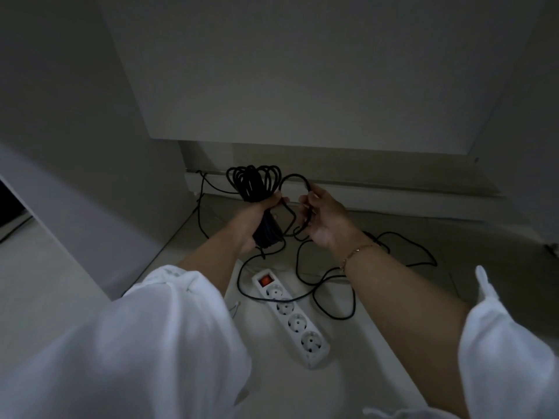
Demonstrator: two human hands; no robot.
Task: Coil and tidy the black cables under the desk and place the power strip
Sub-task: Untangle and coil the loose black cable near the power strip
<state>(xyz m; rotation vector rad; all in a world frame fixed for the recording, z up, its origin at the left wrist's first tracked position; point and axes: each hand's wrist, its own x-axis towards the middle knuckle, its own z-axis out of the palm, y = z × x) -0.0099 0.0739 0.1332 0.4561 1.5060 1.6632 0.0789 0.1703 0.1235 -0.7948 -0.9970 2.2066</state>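
Dim under-desk view. Left hand (257, 220), centre frame, fist wrapped round the waist of the black cable coil (252, 182); several loops fan out above the fist, and the rest of the bundle hangs below it. Right hand (325, 220) is just right of it, palm up, fingers curled round one fresh loop of the same cable that arcs between both hands. Hands are close but not touching. Light is poor, so I cannot tell if the thumb pinches the strand.

Loose cable (332, 281) trails from the hands down to the floor (393, 343), lying in slack curves centre-right. One run crosses the white power strip (295, 320) near its switch end. The strip has 4 sockets and lies flat on the floor, lower centre, on a diagonal, w/ red rocker switch (265, 280) at its upper-left end.

A thin black lead (200, 189) runs up by the baseboard (363, 192), left of the coil. Gold bracelet (358, 252) on the right wrist. White sleeves (151, 343) fill the bottom corners. Pale back panel (302, 86) across the top.
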